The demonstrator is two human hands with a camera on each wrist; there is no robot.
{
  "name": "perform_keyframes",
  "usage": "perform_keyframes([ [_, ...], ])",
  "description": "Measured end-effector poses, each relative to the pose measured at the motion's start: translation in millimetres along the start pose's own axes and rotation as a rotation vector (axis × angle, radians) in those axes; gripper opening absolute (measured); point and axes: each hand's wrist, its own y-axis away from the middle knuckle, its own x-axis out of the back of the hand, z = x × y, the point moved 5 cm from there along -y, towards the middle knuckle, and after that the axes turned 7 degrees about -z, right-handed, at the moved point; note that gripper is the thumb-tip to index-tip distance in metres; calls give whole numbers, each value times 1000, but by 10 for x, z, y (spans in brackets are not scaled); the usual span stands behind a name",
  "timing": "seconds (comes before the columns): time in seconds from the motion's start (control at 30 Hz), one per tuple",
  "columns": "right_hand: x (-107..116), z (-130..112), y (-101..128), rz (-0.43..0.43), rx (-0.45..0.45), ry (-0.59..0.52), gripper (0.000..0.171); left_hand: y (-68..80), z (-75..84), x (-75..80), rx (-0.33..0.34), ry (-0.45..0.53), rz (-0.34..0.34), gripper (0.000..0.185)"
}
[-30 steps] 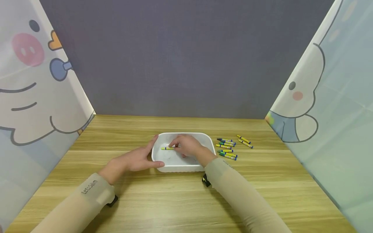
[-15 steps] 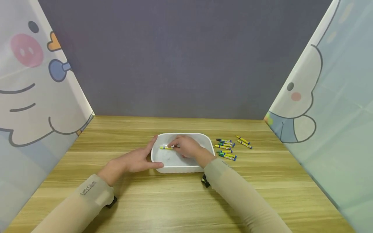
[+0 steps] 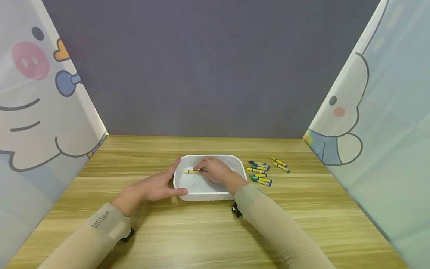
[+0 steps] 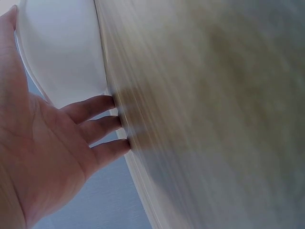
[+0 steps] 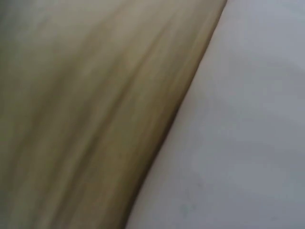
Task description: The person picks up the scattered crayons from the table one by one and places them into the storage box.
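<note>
A white plastic tray stands on the wooden table. At its left end my left hand is spread, with the thumb on the near rim and the index finger along the far left corner. In the left wrist view, the other fingers of that hand reach down to the tabletop beside the tray wall. My right hand is inside the tray and pinches the right end of a yellow crayon, which lies low over the tray floor. Only the tray's outer wall and the table fill the right wrist view.
Right of the tray lie several yellow-wrapped crayons with differing tips, loosely grouped. Two more crayons lie farther right. A dark panel closes the back, and printed cloths hang at both sides.
The crayon has shifted very slightly within the tray, still pinched by the right hand. The left hand stays at the tray's left end, and the whole head view has drifted a little.
</note>
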Motion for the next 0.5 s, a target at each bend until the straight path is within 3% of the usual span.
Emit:
perform_keyframes([
  [0.2,4,-6,-1,-2,-10,-23,27,6,2,0,-6,1,-1,128],
  [0.5,128,11,31,26,-41,-233,31,5,17,7,-16,8,2,127],
])
